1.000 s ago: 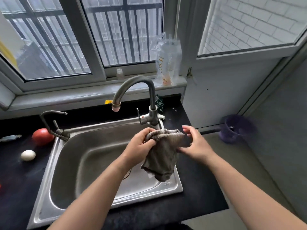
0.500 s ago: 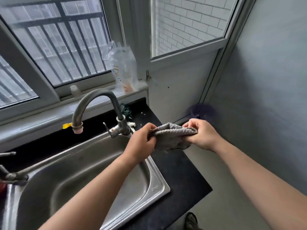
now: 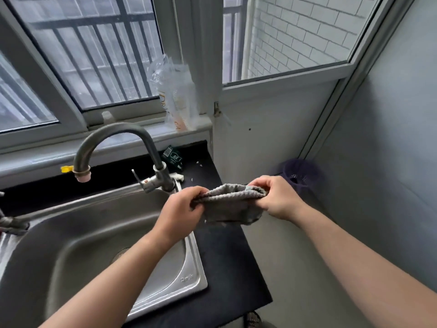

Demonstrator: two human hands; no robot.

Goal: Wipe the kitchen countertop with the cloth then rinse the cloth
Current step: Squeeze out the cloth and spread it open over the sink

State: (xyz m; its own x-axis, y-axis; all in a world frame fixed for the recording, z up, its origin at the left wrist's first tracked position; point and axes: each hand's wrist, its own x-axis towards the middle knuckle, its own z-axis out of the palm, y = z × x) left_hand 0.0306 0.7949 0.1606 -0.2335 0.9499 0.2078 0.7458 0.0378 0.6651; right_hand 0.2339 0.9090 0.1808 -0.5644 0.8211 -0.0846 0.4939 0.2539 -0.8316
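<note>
Room: kitchen corner; barred window (image 3: 94, 55) behind the sink, a second pane facing a white brick wall to the right of it, plain grey wall at far right.
Countertop (image 3: 227, 263): black, matte; it surrounds the sink and ends in a narrow strip to the right of the sink, with floor beyond its edge.
Sink (image 3: 179, 278): stainless steel, single basin, set into the countertop; no water visible in the basin.
Faucet (image 3: 123, 147): curved grey spout at the rear right corner of the sink, outlet hanging over the basin.
Sill: a clear plastic bag (image 3: 175, 98) stands upright behind the sink, above the faucet base.
Packet (image 3: 172, 158): small, dark green, on the countertop just behind the faucet base.
Basket (image 3: 300, 174): purple, blurred, on the floor to the right of the sink.
Cloth (image 3: 233, 203): grey, textured; held in the air above the right rim of the sink and the countertop strip, stretched between both hands, lower edge hanging loose.
Left hand (image 3: 182, 214): fingers closed, gripping the left end of the cloth.
Right hand (image 3: 276, 197): fingers curled, pinching the right end of the cloth.
</note>
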